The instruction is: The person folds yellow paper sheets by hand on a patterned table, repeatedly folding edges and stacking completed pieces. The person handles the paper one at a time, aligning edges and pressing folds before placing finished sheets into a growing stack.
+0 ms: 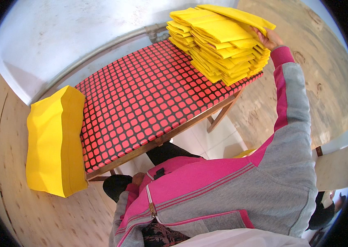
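My right hand [267, 39] reaches out to the far right and pinches the edge of the top folded yellow cloth piece [237, 15]. That piece lies on a tall, uneven stack of folded yellow cloth pieces [219, 45], its near right corner lifted slightly. The stack stands at the right end of a table with a red-and-black checked cover [141, 94]. Down by my lap, my left hand [138, 178] shows only in part beside the jacket, its fingers hidden.
A yellow pile with a smooth upright side [54, 142] stands at the table's left end, by a wooden board surface. Another wooden surface [301, 82] lies to the right. A pipe [96, 51] runs along the pale wall behind. At the lower right edge, part of another person [324, 210] shows.
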`<state>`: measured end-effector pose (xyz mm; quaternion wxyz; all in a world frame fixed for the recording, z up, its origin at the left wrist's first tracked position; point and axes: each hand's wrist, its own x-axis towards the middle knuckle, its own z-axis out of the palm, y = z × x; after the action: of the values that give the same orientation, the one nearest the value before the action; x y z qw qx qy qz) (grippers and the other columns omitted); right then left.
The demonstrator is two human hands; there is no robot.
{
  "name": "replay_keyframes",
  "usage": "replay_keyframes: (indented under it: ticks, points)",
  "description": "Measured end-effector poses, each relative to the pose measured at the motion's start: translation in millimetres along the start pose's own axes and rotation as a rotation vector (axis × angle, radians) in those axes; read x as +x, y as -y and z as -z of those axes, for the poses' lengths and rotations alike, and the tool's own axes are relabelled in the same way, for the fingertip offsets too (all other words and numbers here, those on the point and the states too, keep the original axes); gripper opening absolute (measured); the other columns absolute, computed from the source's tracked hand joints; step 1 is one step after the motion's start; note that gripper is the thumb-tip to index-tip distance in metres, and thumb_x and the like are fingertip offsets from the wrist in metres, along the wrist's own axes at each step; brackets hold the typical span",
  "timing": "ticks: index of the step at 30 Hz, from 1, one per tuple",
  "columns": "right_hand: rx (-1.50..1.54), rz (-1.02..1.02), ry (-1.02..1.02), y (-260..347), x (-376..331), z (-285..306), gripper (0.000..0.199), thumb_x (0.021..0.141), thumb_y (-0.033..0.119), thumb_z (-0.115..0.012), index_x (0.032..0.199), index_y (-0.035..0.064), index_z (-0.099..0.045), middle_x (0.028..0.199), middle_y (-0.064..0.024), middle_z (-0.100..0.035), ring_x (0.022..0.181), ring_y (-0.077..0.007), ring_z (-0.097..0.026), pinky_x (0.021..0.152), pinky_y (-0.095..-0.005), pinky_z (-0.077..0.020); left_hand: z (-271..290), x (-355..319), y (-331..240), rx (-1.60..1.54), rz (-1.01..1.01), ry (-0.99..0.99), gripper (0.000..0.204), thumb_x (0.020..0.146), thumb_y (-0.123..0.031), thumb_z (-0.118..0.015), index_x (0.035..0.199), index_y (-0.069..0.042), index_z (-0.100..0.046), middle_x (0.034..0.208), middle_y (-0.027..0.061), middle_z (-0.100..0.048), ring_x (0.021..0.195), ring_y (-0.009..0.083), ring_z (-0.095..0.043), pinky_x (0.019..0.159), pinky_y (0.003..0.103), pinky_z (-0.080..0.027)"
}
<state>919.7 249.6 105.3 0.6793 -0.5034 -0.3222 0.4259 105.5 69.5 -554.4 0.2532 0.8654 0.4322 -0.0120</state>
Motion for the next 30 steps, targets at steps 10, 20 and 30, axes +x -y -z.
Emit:
replay_keyframes:
  ticks: [10,20,30]
  points:
    - [-0.125,-0.041,-0.051,-3.4,-16.7,13.6,0.031,0.100,0.026,-0.067,0.118,0.0018,-0.064,0.105,-0.0069,-0.073,0.083,-0.0127,-0.071,0.066,-0.0184,-0.0614,-4.8,-5.4,4.1,-0.128,0.026,-0.091,0.034,0.098,-0.036,-0.049,0.106,-0.012,-0.073,0.106,0.0148,-0.072,0.101,0.0342,-0.067,0.089,0.049,-0.054]
    - [-0.261,0.099,-0.179,-10.5,-35.4,42.4,0.023,0.100,0.021,-0.068,0.111,0.0011,-0.066,0.094,-0.0057,-0.072,0.072,-0.0103,-0.069,0.061,-0.0182,-0.0595,-0.8,-6.0,4.2,-0.148,0.074,-0.073,0.033,0.099,-0.034,-0.050,0.102,-0.010,-0.072,0.101,0.0151,-0.073,0.094,0.0334,-0.068,0.083,0.048,-0.054]
    - [-0.308,0.183,-0.327,-15.5,-12.5,57.7,0.019,0.097,0.022,-0.072,0.096,0.0044,-0.068,0.086,-0.0010,-0.067,0.066,-0.0075,-0.063,0.057,-0.0166,-0.0560,2.8,-9.4,5.2,-0.158,0.108,-0.067,0.033,0.099,-0.033,-0.051,0.098,-0.008,-0.072,0.097,0.0154,-0.073,0.088,0.0327,-0.069,0.078,0.047,-0.054]
